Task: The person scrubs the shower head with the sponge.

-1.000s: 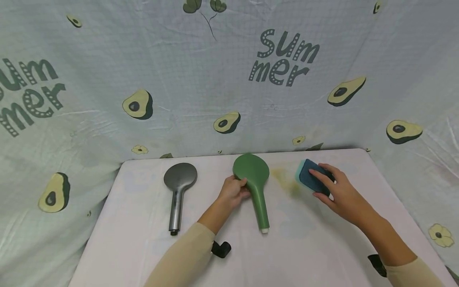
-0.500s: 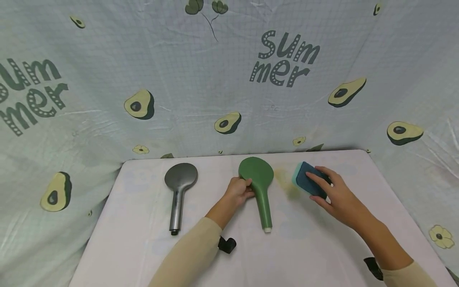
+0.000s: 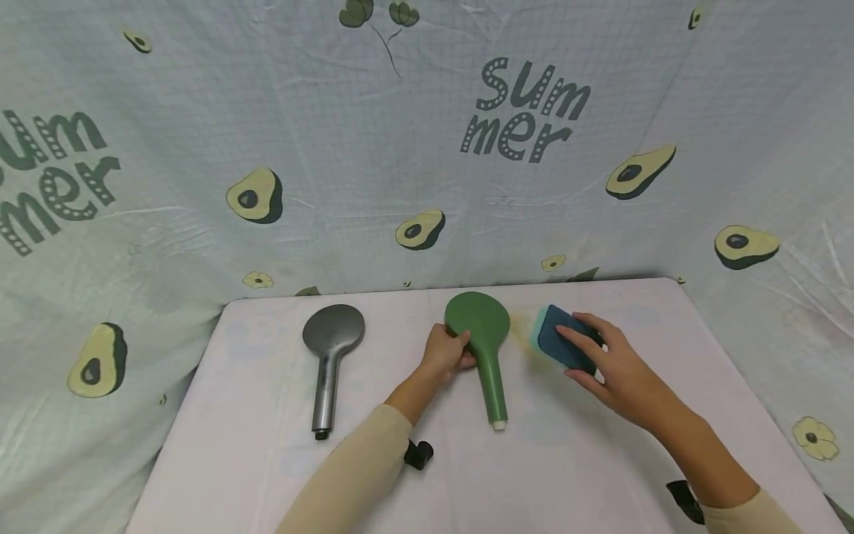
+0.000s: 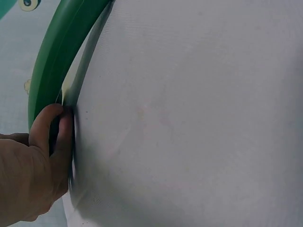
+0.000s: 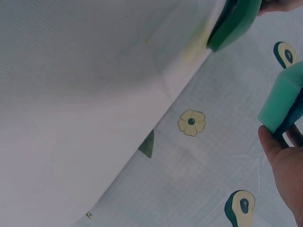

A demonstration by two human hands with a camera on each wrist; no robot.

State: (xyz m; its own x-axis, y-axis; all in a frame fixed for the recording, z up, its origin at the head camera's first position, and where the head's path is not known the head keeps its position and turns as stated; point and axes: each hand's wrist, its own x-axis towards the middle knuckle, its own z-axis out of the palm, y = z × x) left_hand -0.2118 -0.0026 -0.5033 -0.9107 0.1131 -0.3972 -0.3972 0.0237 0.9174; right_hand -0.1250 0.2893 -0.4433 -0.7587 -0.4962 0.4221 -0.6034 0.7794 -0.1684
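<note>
A green shower head (image 3: 477,319) (image 4: 57,56) stands out in the middle of the table, its handle with a pale end pointing toward me. My left hand (image 3: 445,354) (image 4: 28,175) pinches it at the left edge of its round head, near the neck. To its right, my right hand (image 3: 620,374) (image 5: 289,172) grips a sponge (image 3: 565,340) (image 5: 281,97) between thumb and fingers. The sponge has a dark blue scouring side and a mint-green foam side. In the right wrist view its foam appears raised over the tabletop. A grey shower head (image 3: 333,330) lies left of my left hand.
The table has a pale pink cover (image 3: 233,445). A yellowish stain (image 3: 523,330) marks it between the green shower head and the sponge. A curtain printed with avocados (image 3: 420,230) hangs behind the table and along both sides. Black straps (image 3: 419,455) show near both wrists.
My left hand has shifted the green shower head slightly right. My right hand has brought the sponge left, closer to it and partly over the stain. The grey shower head stays put.
</note>
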